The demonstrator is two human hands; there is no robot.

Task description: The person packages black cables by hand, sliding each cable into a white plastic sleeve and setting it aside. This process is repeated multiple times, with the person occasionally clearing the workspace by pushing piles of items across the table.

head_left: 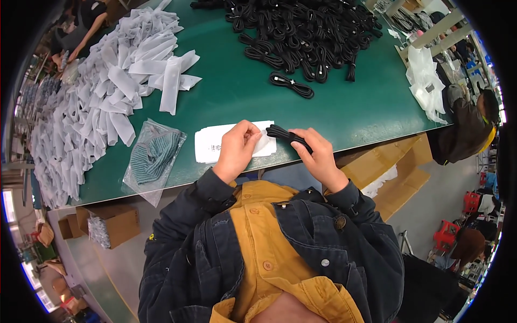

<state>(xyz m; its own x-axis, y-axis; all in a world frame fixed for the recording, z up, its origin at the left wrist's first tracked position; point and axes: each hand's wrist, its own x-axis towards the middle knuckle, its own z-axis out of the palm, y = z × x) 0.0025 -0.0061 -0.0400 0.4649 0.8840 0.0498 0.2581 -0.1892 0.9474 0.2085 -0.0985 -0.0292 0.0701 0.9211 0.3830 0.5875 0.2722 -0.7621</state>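
In my right hand (319,156) is a coiled black cable (281,134), gripped between thumb and fingers with its end pointing left. Close by, my left hand (237,148) pinches the edge of a thin white sleeve (264,144), which reaches toward the cable's end. Whether the cable's tip is inside the sleeve or only touching it, I cannot tell. Beneath my left hand lies a stack of white sleeves (205,141) with small dark print, near the table's front edge.
Black cable bundles (307,37) are heaped at the back of the green table (226,91); one bundle (291,85) lies apart. Filled pale sleeves (113,86) pile up on the left, beside a bagged teal knit item (155,153). Cardboard boxes (393,167) stand below the edge.
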